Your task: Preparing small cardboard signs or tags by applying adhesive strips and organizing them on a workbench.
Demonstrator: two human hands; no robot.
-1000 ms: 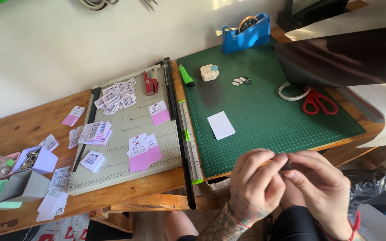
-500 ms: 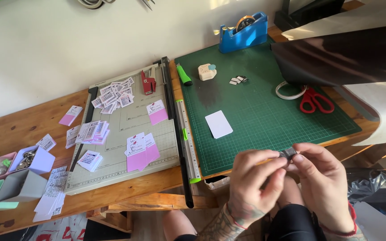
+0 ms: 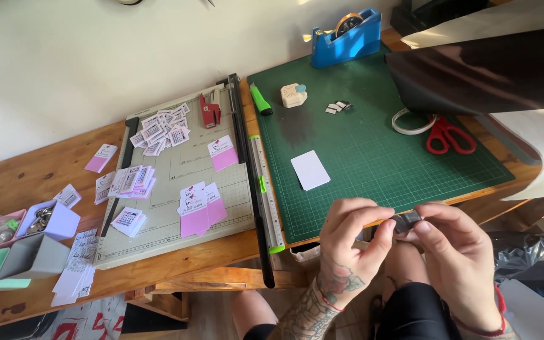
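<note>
A small dark piece (image 3: 406,221) is sitting pinched between the fingertips of both hands, just off the near edge of the green cutting mat (image 3: 373,145). The left hand (image 3: 351,242) is clamping it from the left with thumb and fingers together, and the right hand (image 3: 458,255) is closing on its right end. A blank white card (image 3: 310,170) is lying on the mat beyond them, with red scissors (image 3: 448,135) farther right and a paper trimmer (image 3: 184,182) to the left.
</note>
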